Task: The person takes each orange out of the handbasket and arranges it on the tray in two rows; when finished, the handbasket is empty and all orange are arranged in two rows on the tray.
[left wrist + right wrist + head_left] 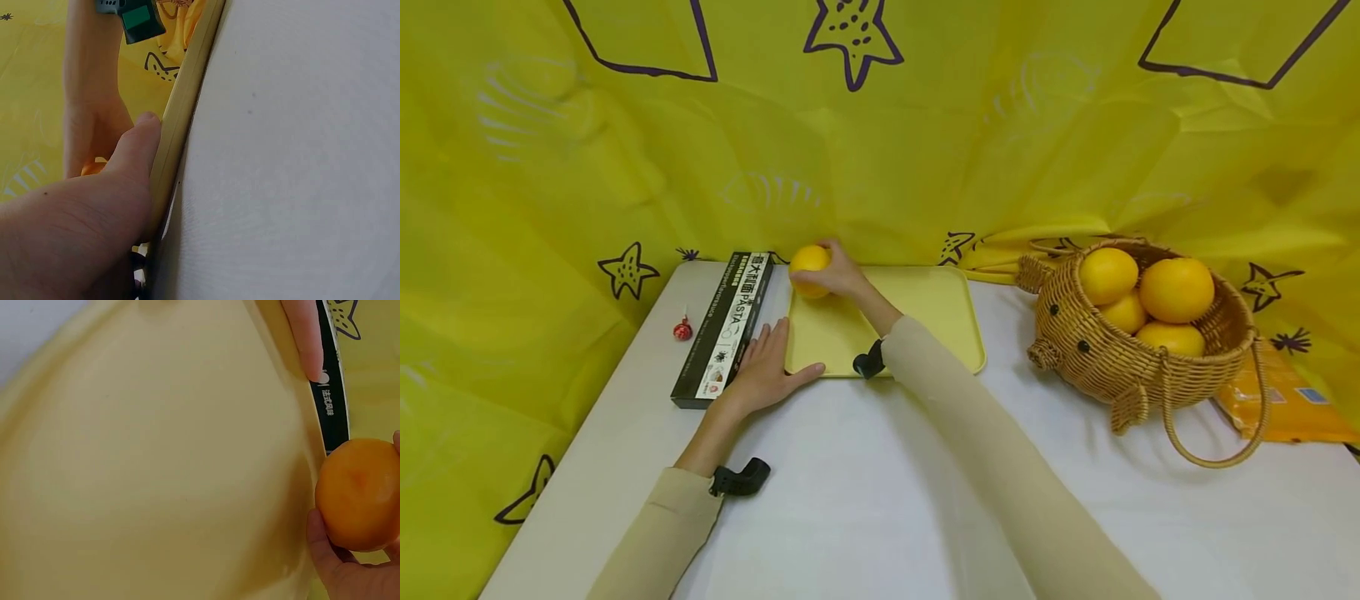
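An orange [809, 260] is held by my right hand [844, 273] at the far left corner of the pale yellow tray [917, 321]. In the right wrist view, thumb and fingers grip the orange [357, 495] from its sides. My left hand [763, 377] lies at the tray's near left corner, fingers straight and thumb spread out along the near rim. Its fingers lie between the tray and a long black-and-white pasta box [722, 333]. In the left wrist view, the thumb is against the tray's rim [178, 119].
A wicker pig-shaped basket [1097, 362] with several oranges [1176, 290] stands on the right, its handle hanging forward. Behind it lies an orange packet [1292, 400]. A red wrapped lollipop [682, 329] lies left of the box. Yellow printed cloth [887, 167] hangs behind the white table [835, 500].
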Motion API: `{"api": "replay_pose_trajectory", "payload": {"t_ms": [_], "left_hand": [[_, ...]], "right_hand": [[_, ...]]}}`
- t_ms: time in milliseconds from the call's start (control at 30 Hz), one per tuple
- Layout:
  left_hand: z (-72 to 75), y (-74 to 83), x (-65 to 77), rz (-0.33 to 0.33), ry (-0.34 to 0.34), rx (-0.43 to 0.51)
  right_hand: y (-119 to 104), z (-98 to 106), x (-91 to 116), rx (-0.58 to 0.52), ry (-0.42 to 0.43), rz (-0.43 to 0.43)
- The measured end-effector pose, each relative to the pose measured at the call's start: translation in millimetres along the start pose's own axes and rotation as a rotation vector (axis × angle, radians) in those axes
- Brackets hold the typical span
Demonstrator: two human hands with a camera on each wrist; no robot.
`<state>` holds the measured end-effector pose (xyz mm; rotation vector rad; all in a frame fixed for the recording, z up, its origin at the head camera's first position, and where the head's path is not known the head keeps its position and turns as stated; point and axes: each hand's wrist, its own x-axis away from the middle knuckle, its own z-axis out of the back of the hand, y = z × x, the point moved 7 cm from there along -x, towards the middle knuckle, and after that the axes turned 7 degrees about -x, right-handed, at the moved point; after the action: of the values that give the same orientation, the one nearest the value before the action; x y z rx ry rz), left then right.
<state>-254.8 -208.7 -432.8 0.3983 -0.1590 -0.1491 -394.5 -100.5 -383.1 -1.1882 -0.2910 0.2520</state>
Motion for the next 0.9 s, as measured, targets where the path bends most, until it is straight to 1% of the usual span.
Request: {"api": "replay_pose_trajectory", "payload": {"t_ms": [200,367,467,600,700,900], "left_hand": [[0.9,-1.5,1.1,0.005,-0.002,0.002],[1.2,-1.9,0.7,0.001,0.011,0.002],[-0.6,-1.6,-0.6,-0.007,0.019,0.006],[-2.4,0.0,-3.0,-0.016,0.018,0.006],[-1.9,0.3,-3.4,-0.016,0.015,-0.002],[-0.5,-0.5,-2.0,-0.011,0.009,-0.016]], "right_hand": [[2.4,-7.5,-6.5,0.013,0.009,0.002],[3.5,-10.9,-8.6,-0.004,0.021,-0.004],[4.1,-11.6,-9.1,-0.022,0.030,-0.017],[4.3,-10.7,-9.4,-0.016,0.048,-0.029],[2.8,-11.4,-9.7,-0.007,0.057,-0.024],[3.9,-14.5,-10.0,-0.032,0.053,-0.026]]}}
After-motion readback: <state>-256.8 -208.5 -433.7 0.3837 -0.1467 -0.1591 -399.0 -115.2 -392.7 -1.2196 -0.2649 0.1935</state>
